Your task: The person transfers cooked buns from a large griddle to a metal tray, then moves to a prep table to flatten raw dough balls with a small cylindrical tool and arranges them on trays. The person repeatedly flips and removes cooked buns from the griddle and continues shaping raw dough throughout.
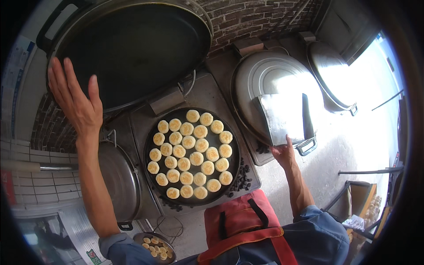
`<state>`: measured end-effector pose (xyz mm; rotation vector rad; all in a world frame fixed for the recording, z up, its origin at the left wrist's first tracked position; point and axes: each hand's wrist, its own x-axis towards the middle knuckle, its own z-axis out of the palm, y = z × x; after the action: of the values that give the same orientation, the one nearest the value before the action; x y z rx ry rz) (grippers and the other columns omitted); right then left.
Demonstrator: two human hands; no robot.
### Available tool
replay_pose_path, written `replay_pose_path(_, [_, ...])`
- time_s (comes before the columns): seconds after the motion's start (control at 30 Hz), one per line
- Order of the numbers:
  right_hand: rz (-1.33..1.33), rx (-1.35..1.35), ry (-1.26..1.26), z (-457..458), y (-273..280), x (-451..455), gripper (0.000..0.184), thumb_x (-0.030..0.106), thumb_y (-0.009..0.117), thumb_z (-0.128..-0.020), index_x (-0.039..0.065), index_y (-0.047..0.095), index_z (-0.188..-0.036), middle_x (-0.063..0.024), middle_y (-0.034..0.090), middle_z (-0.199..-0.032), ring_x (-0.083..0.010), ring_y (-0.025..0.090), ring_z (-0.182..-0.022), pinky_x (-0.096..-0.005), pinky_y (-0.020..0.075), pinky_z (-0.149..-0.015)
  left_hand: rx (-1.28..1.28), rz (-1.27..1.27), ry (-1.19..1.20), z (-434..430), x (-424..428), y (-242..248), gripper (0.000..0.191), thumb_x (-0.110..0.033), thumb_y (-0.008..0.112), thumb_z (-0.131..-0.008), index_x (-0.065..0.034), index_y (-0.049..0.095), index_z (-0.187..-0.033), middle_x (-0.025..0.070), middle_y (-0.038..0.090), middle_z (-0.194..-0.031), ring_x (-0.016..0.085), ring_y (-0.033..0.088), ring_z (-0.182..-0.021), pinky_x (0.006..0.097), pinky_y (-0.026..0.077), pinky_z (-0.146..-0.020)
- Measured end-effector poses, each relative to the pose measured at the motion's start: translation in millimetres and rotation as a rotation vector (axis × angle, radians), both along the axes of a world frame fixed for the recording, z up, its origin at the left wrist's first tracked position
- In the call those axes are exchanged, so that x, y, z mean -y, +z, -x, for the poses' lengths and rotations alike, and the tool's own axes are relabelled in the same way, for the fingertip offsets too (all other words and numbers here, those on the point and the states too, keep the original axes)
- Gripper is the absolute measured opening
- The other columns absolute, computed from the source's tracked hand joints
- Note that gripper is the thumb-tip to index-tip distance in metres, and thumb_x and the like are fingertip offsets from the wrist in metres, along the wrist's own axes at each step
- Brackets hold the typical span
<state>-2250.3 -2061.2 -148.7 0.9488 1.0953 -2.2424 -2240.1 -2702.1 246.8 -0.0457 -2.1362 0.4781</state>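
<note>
Many round, flat pastries (196, 158) with browned tops lie spread over a dark round griddle (232, 165) in front of me. Above and behind it a large dark pan or lid (139, 56) stands tilted up. My left hand (76, 96), fingers apart, is over the left rim of that pan; whether it touches is not plain. My right hand (284, 153) is at the lower edge of a shiny metal sheet or tray (283, 119), thumb raised, fingers partly hidden beneath the edge. The sheet lies over a domed metal lid (265, 71) on the right.
Dark lumps (241, 179) lie beside the griddle's lower right rim. Another covered pan (121, 179) is at the left, a further one (331, 76) at the far right. A round tray (137, 237) of pastries stands low left. A brick-patterned wall (245, 20) rises behind.
</note>
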Motion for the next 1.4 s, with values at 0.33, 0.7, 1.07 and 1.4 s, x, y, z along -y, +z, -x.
replay_pose_path(0.33, [-0.089, 0.016, -0.047, 15.9, -57.3, -19.6, 0.038, 0.023, 0.057, -0.099, -0.007, 0.052, -0.121, -0.0244, 0.068, -0.099, -0.0354, 0.072, -0.080, -0.0384, 0.0613, -0.069, 0.146, -0.227, 0.215, 122.4, 34.4, 139.6, 0.076, -0.069, 0.048, -0.108, 0.0017, 0.070, -0.125, 0.0190, 0.076, -0.116, 0.040, 0.071, -0.113, 0.0488, 0.053, -0.100])
replay_pose_path(0.7, [-0.076, 0.187, -0.005, -46.6, -9.4, -133.4, 0.033, 0.018, 0.051, -0.087, -0.002, 0.060, -0.112, -0.0174, 0.071, -0.090, -0.0255, 0.063, -0.067, -0.0324, 0.0526, -0.056, -0.171, -0.044, 0.090, -40.3, -134.4, 31.3, 0.057, -0.061, 0.075, -0.097, -0.0048, 0.068, -0.102, 0.0096, 0.069, -0.096, 0.030, 0.067, -0.094, 0.0479, 0.050, -0.091])
replay_pose_path(1.07, [-0.054, 0.233, -0.203, -131.5, -7.5, -160.2, 0.030, 0.015, 0.048, -0.089, -0.004, 0.056, -0.110, -0.0206, 0.066, -0.092, -0.0278, 0.062, -0.069, -0.0341, 0.0520, -0.053, 1.071, -0.790, 0.196, -312.9, -284.9, -248.1, 0.062, -0.061, 0.078, -0.092, 0.0009, 0.070, -0.097, 0.0231, 0.077, -0.096, 0.046, 0.073, -0.092, 0.0561, 0.054, -0.087])
replay_pose_path(1.4, [-0.208, 0.339, -0.373, -207.2, -6.1, -178.1, 0.022, 0.018, 0.055, -0.090, -0.003, 0.055, -0.099, -0.0184, 0.063, -0.083, -0.0284, 0.062, -0.061, -0.0348, 0.0519, -0.047, 1.831, -0.624, 0.425, -316.6, -267.8, -394.9, 0.073, -0.060, 0.073, -0.095, 0.0015, 0.072, -0.134, 0.0252, 0.074, -0.132, 0.041, 0.066, -0.132, 0.0513, 0.049, -0.112])
